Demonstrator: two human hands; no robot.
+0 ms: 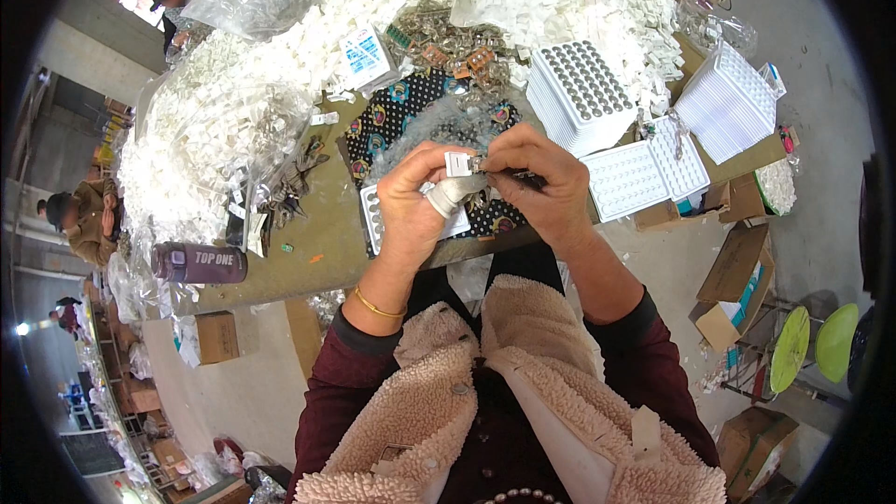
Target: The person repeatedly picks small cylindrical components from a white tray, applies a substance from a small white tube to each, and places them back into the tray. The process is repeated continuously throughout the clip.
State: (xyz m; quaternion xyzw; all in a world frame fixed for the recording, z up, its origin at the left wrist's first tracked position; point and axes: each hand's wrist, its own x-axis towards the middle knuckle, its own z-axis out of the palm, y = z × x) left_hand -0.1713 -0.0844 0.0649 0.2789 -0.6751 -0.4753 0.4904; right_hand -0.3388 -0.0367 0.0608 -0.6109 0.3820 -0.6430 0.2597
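My left hand [415, 201] is closed, its thumb and fingers pinching a small white plastic housing [458, 164]. A whitish covering [452, 194] wraps one of its fingers. My right hand [544, 177] is closed too, its fingertips on a small metal part [479, 164] that meets the housing's right end. How far that part sits inside the housing is too small to tell. Beneath both hands lies a dark patterned cloth [387, 121] with clear plastic film [439, 126] on it. A white tray with round hollows [373, 215] is partly hidden under my left hand.
White plastic pieces [215, 140] are heaped across the table's far side. Stacked white trays [574, 98] and another tray stack [733, 98] stand right, near flat trays [630, 177]. A purple bottle [201, 262] lies at the left edge. Metal parts [457, 47] sit beyond the cloth.
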